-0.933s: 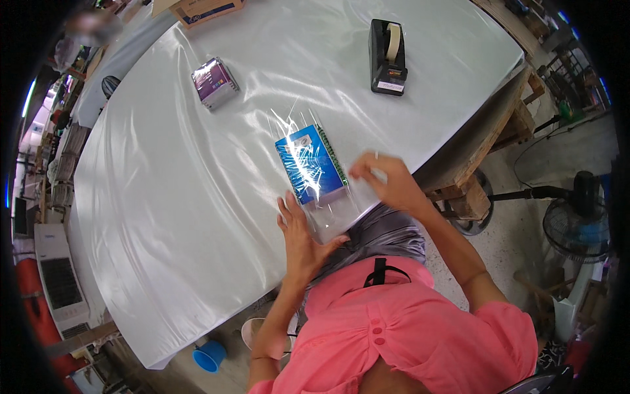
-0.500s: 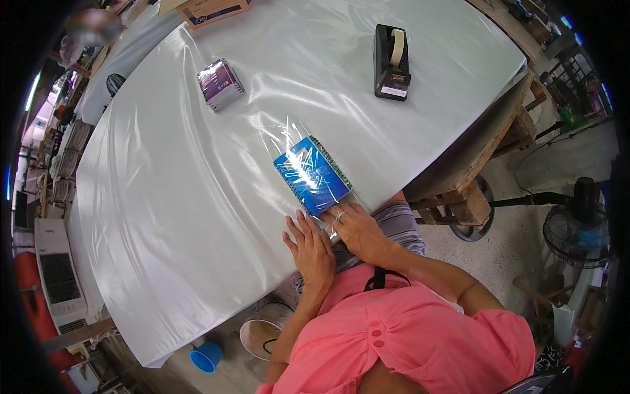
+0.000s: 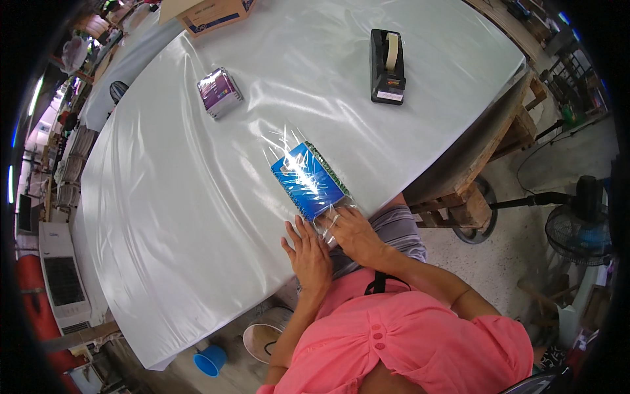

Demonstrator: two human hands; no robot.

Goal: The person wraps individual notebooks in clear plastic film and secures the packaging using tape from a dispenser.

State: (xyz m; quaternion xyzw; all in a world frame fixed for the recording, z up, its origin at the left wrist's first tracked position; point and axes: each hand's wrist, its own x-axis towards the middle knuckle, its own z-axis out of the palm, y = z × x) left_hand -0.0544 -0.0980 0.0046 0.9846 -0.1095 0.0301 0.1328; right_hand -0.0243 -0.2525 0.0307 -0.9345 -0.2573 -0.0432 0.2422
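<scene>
A stack of blue-covered spiral notebooks [image 3: 307, 178] lies at an angle near the table's front edge, inside a clear plastic bag [image 3: 326, 230]. The bag's crinkled far end sticks out beyond the notebooks, and its loose near end lies between my hands. My left hand [image 3: 308, 253] rests flat with fingers stretched out beside the near left corner of the stack, touching the plastic's edge. Curled at the near end of the stack, my right hand [image 3: 354, 233] has its fingers closed on the loose plastic; a ring shows on one finger. Its fingertips are partly hidden by glare.
A wrapped stack of purple notebooks [image 3: 220, 92] sits farther off to the left. At the far right stands a black tape dispenser [image 3: 387, 69], and a cardboard box [image 3: 209, 14] is at the far edge. A glossy white sheet covers the table [image 3: 177, 197]. Wooden pallets [image 3: 469, 197] jut out at right.
My right hand has shifted slightly back toward me from the notebooks' near edge, and more of the loose plastic shows between my hands. My left hand stays nearly in place.
</scene>
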